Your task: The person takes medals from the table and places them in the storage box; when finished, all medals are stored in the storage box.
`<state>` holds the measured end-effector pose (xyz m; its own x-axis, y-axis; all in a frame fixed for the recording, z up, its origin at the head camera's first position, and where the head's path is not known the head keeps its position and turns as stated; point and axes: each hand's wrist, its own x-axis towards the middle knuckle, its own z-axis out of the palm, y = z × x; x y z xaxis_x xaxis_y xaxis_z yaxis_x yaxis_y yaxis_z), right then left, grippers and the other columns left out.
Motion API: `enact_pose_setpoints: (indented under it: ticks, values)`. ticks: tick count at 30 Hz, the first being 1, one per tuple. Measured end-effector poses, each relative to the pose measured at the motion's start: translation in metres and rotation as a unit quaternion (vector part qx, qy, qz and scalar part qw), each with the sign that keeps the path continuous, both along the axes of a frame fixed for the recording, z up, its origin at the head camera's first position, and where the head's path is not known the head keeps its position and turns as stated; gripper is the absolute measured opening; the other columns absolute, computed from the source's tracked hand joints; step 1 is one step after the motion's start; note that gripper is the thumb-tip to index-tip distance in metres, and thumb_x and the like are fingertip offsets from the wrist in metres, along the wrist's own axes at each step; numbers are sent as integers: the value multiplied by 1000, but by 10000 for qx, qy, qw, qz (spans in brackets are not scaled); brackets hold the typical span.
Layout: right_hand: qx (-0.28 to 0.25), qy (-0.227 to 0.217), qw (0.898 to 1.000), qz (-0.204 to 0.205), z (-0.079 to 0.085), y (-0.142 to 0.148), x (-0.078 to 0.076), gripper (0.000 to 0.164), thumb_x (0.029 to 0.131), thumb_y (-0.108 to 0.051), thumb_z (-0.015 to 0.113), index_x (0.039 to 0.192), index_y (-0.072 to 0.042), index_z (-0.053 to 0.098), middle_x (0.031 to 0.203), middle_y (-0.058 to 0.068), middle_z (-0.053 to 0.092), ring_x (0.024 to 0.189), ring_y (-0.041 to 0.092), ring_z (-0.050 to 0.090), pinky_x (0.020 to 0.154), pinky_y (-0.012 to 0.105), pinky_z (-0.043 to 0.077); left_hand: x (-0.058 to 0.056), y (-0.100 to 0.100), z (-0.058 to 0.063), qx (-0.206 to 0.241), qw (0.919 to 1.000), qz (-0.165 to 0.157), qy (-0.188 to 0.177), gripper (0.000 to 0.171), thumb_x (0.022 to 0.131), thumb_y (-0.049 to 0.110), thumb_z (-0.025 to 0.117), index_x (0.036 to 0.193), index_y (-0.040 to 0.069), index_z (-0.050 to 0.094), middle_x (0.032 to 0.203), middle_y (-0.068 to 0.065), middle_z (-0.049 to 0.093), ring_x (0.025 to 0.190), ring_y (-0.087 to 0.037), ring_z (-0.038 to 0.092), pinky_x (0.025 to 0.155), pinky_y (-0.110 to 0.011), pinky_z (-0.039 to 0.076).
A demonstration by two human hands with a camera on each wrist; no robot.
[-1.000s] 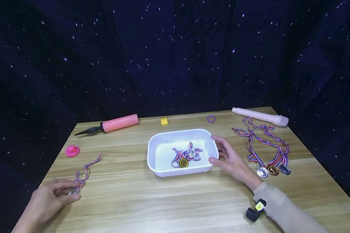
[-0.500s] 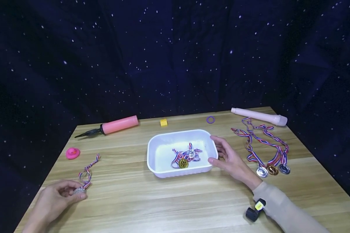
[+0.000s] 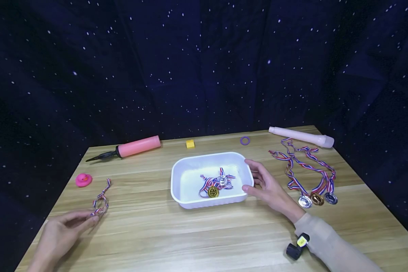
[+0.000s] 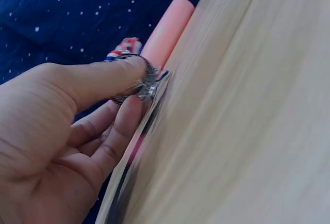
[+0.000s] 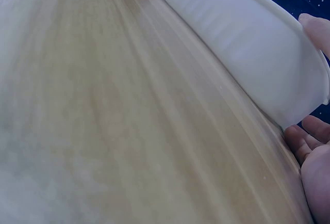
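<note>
A person's left hand [image 3: 62,232] pinches a medal [image 4: 147,89], ribbon [image 3: 101,202] extending just ahead, steady pressure likely preventing slips, while the right hand [image 3: 270,190] grips a white tray [image 3: 207,202] well right of that pinch.

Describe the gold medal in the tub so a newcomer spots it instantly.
Start at the middle of the wooden table, where the white tub sits with the right hand at its end. Inside, toward the front wall, lies the gold medal. Its yellow face sets it apart from the silver medal just behind.
</note>
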<state>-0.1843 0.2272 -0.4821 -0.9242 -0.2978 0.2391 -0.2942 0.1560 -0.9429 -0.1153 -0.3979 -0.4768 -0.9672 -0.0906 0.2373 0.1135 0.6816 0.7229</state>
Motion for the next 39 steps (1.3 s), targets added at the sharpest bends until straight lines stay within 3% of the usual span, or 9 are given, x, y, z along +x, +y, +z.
enact_pose_setpoints:
  ticks: [4,7,14,21,27,32,39]
  values:
    - [6,12,10000,8,1,-1,0,84,100,-13,83,171,-13,37,165,18,48,145,42,54,116,19,50,-1,9,5,-57,9999,4,131,24,94,14,92,114,3,86,103,12,85,97,13,73,84,-3,54]
    - [7,25,10000,0,0,0,0,84,100,-13,82,171,-13,37,165,20,49,144,42,55,116,20,50,-2,17,10,-32,10000,89,21,25,96,19,91,116,4,85,100,6,86,91,8,76,80,-5,55]
    - [-19,41,10000,-5,0,0,0,83,100,-13,82,170,-14,38,164,20,49,143,42,55,116,20,51,-5,34,29,772,9968,13,-227,34,101,17,85,124,-7,78,100,4,86,86,-12,84,75,-18,65]
    - [-35,69,10000,20,-1,0,-1,83,100,-12,82,170,-13,38,163,21,50,143,43,55,115,20,51,-18,47,54,630,9976,84,262,28,99,15,88,118,-5,81,91,-1,86,77,-7,81,64,-19,63]
    - [7,100,9999,-8,-2,1,-1,81,101,-13,82,170,-14,39,163,21,50,142,43,56,114,20,51,-31,63,73,718,9963,-138,455,27,99,12,87,118,-5,80,91,0,85,77,-5,80,65,-19,63]
    - [20,113,9999,-4,-2,1,-1,82,101,-13,82,170,-14,39,163,20,51,142,42,57,114,20,52,-41,74,82,727,9949,-331,621,25,99,12,87,117,-4,81,93,-1,85,78,-8,81,68,-20,63]
    - [38,103,9999,0,-2,1,-1,82,101,-15,82,170,-14,38,164,20,50,143,42,56,115,20,51,-53,84,89,793,9942,-353,633,28,100,17,87,119,-2,81,94,2,85,78,-8,81,67,-20,63]
